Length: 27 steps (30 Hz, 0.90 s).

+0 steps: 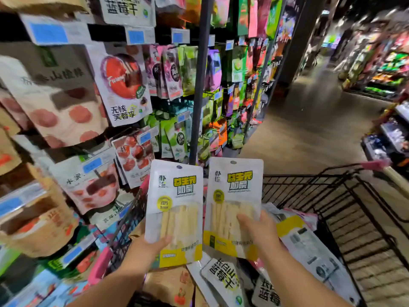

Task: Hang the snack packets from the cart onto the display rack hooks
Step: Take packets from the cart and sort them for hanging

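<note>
Left hand (152,244) grips one yellow-and-white packet (177,196), right hand (259,233) grips a second packet (234,191), both raised over the cart's (294,189) left side; neither hangs on the display rack (200,85) yet, and more packets (223,280) wait in the cart

The store is dim, with a pale sheen on the far aisle floor (309,134). Near centre, the left snack packet (177,191) and right snack packet (236,187) are sharp and evenly lit. Pouches on the display rack (66,103) at left smear with motion blur, and the far right shelves (380,69) are blurred too. Wide-angle distortion bows the rack post (200,74) and cart (332,196).
</note>
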{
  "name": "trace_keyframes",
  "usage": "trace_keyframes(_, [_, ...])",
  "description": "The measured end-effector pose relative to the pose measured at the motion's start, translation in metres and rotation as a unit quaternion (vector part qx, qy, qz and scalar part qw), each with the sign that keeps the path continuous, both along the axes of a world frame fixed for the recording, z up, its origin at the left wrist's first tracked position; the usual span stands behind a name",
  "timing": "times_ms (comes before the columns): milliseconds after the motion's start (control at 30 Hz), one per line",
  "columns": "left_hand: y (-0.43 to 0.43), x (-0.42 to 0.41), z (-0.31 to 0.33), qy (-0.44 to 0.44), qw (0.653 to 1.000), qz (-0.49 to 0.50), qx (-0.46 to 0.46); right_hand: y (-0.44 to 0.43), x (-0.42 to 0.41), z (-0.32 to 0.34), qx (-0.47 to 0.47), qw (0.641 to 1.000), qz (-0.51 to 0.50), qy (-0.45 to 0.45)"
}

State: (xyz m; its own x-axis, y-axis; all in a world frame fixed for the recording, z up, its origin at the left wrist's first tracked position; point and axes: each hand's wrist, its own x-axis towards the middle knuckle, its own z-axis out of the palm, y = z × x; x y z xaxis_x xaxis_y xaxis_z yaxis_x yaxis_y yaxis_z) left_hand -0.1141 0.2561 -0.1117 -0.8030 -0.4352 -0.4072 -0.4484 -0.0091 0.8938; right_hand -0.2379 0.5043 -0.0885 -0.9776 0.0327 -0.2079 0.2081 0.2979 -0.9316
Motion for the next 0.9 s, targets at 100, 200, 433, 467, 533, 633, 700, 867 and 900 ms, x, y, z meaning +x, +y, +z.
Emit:
trace_keyframes(100, [-0.025,0.015,0.010,0.040,0.997,0.063,0.009,-0.032,-0.010,0.016,-0.021,0.999,0.047,0.012])
trace_keyframes(200, [-0.050,0.036,0.023,0.058,0.990,0.129,0.015,-0.070,-0.012,0.034,-0.038,0.992,0.115,0.030])
trace_keyframes(433, [-0.104,0.110,0.039,0.103,0.951,0.291,0.012,-0.171,0.006,0.058,-0.047,0.953,0.295,0.056])
trace_keyframes(467, [-0.110,0.123,0.038,0.106,0.945,0.308,0.009,-0.186,0.011,0.058,-0.049,0.945,0.318,0.052])
trace_keyframes(533, [-0.120,0.149,0.040,0.115,0.932,0.342,0.009,-0.215,0.023,0.061,-0.052,0.929,0.364,0.048])
trace_keyframes(633, [-0.132,0.189,0.044,0.130,0.909,0.396,0.007,-0.257,0.044,0.065,-0.062,0.902,0.425,0.046])
trace_keyframes(700, [-0.137,0.213,0.047,0.152,0.891,0.428,0.005,-0.283,0.057,0.064,-0.066,0.884,0.460,0.046])
trace_keyframes(867, [-0.149,0.272,0.050,0.197,0.842,0.501,0.043,-0.338,0.094,0.070,-0.080,0.844,0.528,0.046])
trace_keyframes(900, [-0.150,0.283,0.050,0.200,0.834,0.512,0.046,-0.349,0.101,0.071,-0.081,0.837,0.540,0.047])
